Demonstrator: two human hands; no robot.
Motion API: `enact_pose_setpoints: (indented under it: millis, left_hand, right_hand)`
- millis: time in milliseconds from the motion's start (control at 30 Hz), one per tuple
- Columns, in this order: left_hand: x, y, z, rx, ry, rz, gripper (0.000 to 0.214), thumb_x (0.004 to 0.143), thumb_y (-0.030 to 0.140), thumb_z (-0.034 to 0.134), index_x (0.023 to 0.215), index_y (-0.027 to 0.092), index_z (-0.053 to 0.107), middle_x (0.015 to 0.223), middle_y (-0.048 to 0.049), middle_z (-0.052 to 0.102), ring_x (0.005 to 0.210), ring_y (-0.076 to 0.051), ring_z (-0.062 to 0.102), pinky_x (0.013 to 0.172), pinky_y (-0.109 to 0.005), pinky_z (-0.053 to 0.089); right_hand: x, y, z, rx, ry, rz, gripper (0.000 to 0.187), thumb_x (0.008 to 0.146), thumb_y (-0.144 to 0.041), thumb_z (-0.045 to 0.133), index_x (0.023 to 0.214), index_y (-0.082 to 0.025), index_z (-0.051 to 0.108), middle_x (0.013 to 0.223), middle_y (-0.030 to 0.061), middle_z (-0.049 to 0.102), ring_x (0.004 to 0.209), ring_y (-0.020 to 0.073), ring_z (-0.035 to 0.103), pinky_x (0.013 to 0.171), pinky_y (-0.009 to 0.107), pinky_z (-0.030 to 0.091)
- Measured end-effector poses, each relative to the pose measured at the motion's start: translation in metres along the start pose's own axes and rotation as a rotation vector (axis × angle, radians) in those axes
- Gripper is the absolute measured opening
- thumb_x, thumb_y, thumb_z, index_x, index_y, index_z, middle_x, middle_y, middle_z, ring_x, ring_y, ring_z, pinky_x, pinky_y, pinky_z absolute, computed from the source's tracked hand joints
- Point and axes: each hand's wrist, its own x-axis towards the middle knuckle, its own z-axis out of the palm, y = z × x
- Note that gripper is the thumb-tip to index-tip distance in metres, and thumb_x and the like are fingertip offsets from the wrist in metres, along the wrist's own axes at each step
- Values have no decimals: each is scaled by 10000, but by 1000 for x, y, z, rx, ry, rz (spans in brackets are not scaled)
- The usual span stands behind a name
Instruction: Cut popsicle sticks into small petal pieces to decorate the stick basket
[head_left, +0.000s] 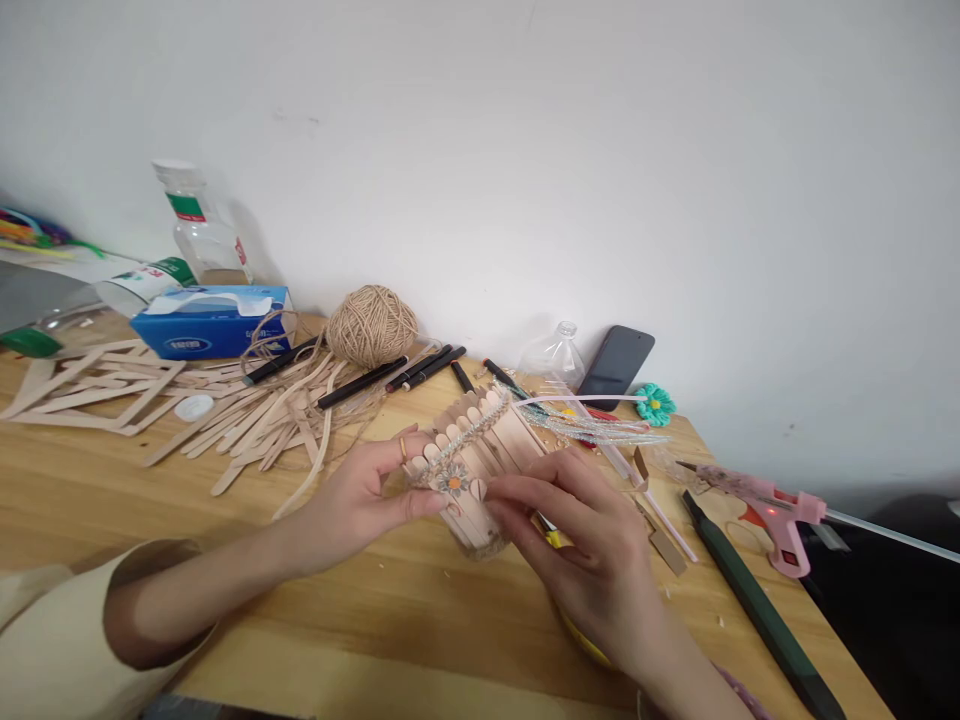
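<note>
My left hand [382, 485] grips the left side of a craft-stick box [495, 450], with the thumb on its front. Twine runs around the box near its top and bottom edges. A grey flower with an orange centre [454, 482] sits on the front face. Beside the flower, the thumb and fingers of my right hand [570, 530] pinch a small round-ended wooden piece [478, 489] against the box. My right fingers partly hide that side of the box. Under my right hand, something yellow [581, 630] shows, mostly covered.
Loose craft sticks [255, 420], a twine ball [371, 325], black markers [427, 368] and a blue tissue pack [214, 320] lie left and behind. On the right are a pink glue gun [780, 510], a dark green flat tool [765, 610], a phone [616, 365] and a teal flower [655, 404].
</note>
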Motion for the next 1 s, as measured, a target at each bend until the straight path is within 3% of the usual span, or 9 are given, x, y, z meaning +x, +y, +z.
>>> enact_pose_setpoints:
  millis: [567, 1000]
  left_hand:
    - [0, 4, 3, 24, -1, 35, 108, 818, 248, 591, 898, 195, 640, 933, -24, 644, 1023, -210, 535, 922, -316, 389]
    - [0, 3, 2, 53, 0, 15, 142, 819, 286, 588, 914, 196, 643, 905, -35, 652, 979, -221, 553, 893, -331, 412]
  right_hand:
    - [-3, 0, 5, -110, 43, -72, 89, 808, -109, 615, 848, -163, 672, 673, 31, 598, 602, 152, 500, 513, 275, 413]
    - [0, 0, 3, -43, -5, -11, 113, 844, -132, 579, 900, -174, 668, 724, 39, 619, 664, 159, 549, 558, 281, 455]
